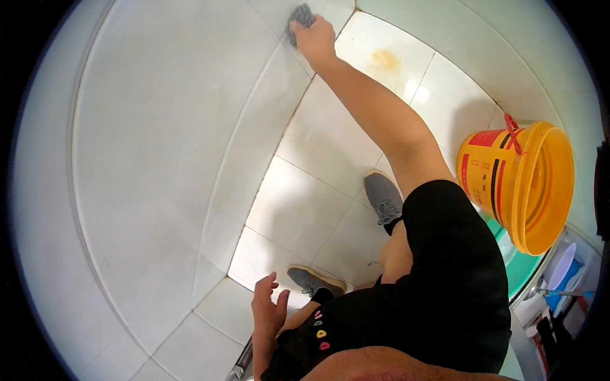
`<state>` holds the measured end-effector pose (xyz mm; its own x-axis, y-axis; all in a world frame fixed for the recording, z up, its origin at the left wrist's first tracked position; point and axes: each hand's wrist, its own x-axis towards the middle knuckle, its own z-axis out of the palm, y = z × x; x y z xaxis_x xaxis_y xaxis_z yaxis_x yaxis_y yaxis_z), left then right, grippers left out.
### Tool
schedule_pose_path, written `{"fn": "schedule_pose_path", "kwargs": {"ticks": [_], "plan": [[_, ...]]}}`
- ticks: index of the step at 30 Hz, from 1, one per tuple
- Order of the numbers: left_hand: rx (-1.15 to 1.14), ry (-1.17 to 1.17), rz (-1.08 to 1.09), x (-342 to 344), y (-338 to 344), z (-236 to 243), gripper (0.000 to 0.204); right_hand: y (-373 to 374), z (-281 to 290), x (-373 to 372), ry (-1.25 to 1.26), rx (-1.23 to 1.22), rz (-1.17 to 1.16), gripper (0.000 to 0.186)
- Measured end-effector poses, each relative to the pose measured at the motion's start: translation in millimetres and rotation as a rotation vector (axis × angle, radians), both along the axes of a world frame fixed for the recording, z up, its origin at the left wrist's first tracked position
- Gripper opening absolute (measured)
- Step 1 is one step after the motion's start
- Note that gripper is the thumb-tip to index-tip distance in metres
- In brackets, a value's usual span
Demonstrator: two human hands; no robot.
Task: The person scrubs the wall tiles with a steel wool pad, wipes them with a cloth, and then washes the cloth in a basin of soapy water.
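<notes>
At the top of the view, my right hand [316, 39] is closed around a grey steel wool scourer [299, 19]. The arm is stretched far out, and the scourer rests against the pale wall tiles [159, 127], close to where they meet the floor. Low in the view, my left hand [269, 303] holds nothing; its fingers are apart and slightly bent, beside the wall's corner.
A yellow bucket [492, 171] with a red handle stands at the right, partly over a green basin [520, 270]. White floor tiles [311, 140] carry a yellowish stain [386, 61] near the far wall. My grey shoes [383, 198] are on the floor.
</notes>
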<state>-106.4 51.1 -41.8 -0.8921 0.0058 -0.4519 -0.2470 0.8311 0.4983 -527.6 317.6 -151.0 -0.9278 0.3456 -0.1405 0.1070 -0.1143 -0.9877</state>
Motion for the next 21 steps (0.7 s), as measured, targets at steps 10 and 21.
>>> {"fn": "schedule_pose_path", "kwargs": {"ticks": [10,21], "plan": [[-0.06,-0.065,-0.084,-11.8,-1.7,1.4,0.047,-37.6,120.4,13.4,0.504,0.258,-0.118,0.021],[-0.063,-0.13,-0.07,2.6,-18.8,-6.3,0.045,-163.7,138.3,82.6,1.343,0.509,-0.166,0.007]]}}
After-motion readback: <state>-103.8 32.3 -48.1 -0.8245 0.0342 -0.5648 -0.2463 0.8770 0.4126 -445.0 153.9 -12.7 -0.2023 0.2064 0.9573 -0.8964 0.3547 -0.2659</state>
